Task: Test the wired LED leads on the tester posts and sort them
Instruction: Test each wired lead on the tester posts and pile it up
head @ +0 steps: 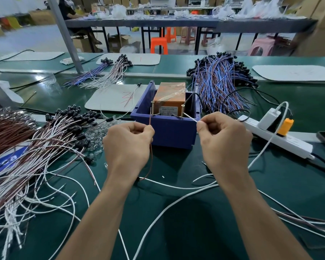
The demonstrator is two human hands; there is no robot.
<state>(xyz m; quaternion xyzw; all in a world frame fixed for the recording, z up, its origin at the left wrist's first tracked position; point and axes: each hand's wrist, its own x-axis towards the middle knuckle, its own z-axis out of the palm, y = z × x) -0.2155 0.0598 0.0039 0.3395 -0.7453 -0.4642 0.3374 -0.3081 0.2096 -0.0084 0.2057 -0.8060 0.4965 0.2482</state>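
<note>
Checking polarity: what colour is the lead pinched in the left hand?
Reddish brown; the lead in the left hand shows best in the head view.

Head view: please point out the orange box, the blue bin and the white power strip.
orange box (172, 89), head view, taped top face.
blue bin (169, 131), head view, front wall.
white power strip (295, 144), head view, bare top surface.

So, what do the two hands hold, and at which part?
Left hand pinches the brown lead, right hand the white lead, each near its upper end.
</note>
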